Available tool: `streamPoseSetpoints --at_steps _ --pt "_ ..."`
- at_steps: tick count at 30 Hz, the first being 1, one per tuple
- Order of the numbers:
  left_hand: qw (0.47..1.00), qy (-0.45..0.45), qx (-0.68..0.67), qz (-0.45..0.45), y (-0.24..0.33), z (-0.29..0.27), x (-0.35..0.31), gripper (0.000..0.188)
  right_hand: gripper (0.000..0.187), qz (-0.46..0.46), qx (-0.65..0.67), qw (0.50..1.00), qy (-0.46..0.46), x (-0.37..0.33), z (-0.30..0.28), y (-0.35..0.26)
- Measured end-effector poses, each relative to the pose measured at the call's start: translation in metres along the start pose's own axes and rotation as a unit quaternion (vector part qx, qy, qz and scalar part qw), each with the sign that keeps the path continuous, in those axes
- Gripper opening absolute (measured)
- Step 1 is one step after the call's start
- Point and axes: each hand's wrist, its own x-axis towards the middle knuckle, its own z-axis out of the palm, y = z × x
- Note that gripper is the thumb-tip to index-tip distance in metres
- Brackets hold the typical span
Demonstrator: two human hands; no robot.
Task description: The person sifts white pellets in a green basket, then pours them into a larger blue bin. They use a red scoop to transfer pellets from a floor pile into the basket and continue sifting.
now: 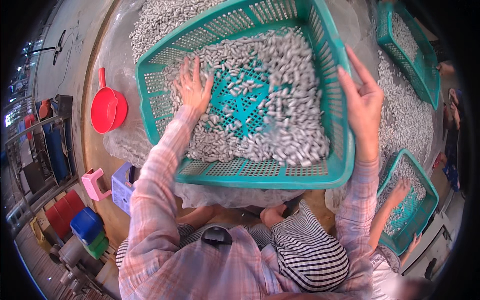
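Observation:
A large green plastic basket [265, 181] with slotted walls and a mesh bottom is tilted in front of me. Many small, grey-white, capsule-shaped pieces [295, 115] lie inside, heaped mostly to the right and along the edges. Some are blurred by motion, and bare mesh shows in the middle. My left hand [194, 91] rests on the pieces at the basket's left side, fingers spread, grasping nothing. At the right wall, my right hand [364, 102] grips the rim between thumb and fingers.
More of the same pieces [167, 17] are heaped on clear plastic sheeting [122, 135] beyond the basket. A red dipper [109, 110] lies at left, near a pink stool [96, 184] and a purple stool [122, 187]. At right, another person's hand [400, 191] reaches into a smaller green basket [434, 197].

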Motion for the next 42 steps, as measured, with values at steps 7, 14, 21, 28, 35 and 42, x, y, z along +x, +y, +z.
streamPoseSetpoints --at_steps 7,14,21,28,35,42 --pt "0.975 -0.052 -0.204 0.077 0.214 0.04 0.009 0.051 0.046 0.056 0.017 0.998 0.018 -0.021 0.015 0.015" --pt "0.881 -0.295 -0.02 0.368 0.085 -0.026 -0.083 0.061 0.047 0.047 -0.002 0.999 0.001 -0.039 -0.011 0.017" --pt "0.996 -0.017 0.041 -0.073 0.174 0.046 0.019 0.061 0.047 0.06 0.026 0.998 0.004 -0.034 -0.005 -0.015" --pt "0.885 -0.256 -0.17 0.351 0.11 -0.026 -0.097 0.059 0.047 0.041 0.002 0.999 0.007 -0.033 0.005 -0.026" --pt "0.994 -0.064 0.006 0.093 0.08 0.018 0.0 0.069 0.046 0.06 0.038 0.997 0.027 -0.027 0.0 0.011" --pt "0.928 -0.237 -0.213 0.19 0.212 0.02 -0.065 0.07 0.047 0.067 0.063 0.995 0.027 -0.023 0.003 0.026"
